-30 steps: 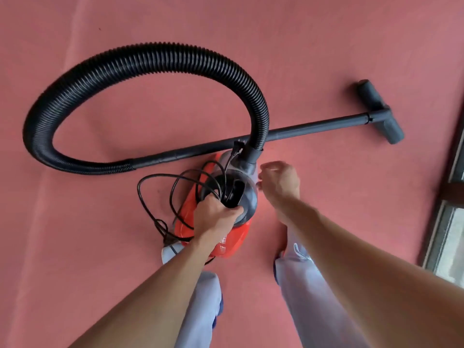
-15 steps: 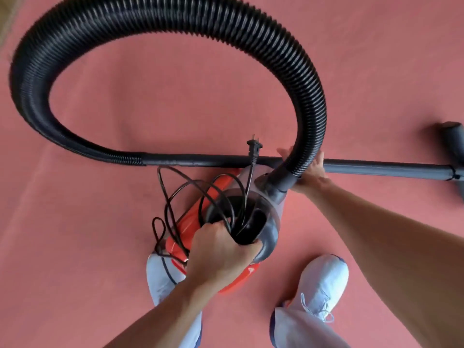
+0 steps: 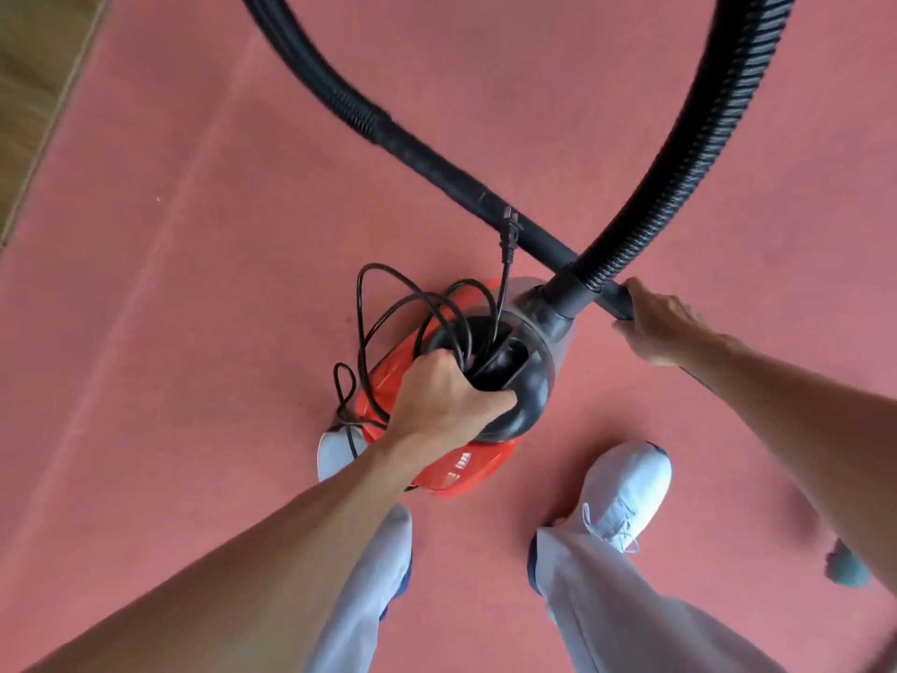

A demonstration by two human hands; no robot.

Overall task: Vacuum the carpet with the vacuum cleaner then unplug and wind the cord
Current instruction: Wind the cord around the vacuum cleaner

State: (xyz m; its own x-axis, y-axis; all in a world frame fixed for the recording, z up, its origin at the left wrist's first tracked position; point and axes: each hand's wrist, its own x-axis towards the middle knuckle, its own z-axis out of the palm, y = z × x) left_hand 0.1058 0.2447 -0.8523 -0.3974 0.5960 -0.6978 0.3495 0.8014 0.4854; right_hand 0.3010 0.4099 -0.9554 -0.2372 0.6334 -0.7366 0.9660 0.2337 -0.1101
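Red plastic and black rubber make up the small canister vacuum cleaner (image 3: 451,459), which hangs over the salmon-pink carpet (image 3: 194,284) near its middle, well in from the left edge where a strip of wooden floor (image 3: 34,65) shows. We see our left hand (image 3: 441,405) curled round the black loop handle on top of the body, with loose coils of the thin black power cord (image 3: 412,303) gathered at that grip and the two-pin plug (image 3: 509,233) sticking up free. Our right hand (image 3: 655,327) is closed round the rigid black wand (image 3: 485,201), just beside where the ribbed black hose (image 3: 704,138) joins the body. We judge the vacuuming and unplugging done and the cord only roughly bundled; the machine seems to be in mid-carry. Next we would need to set it down steadily and tidy the coils, keeping the plug from snagging the wand. White shoes (image 3: 626,488) stand below.
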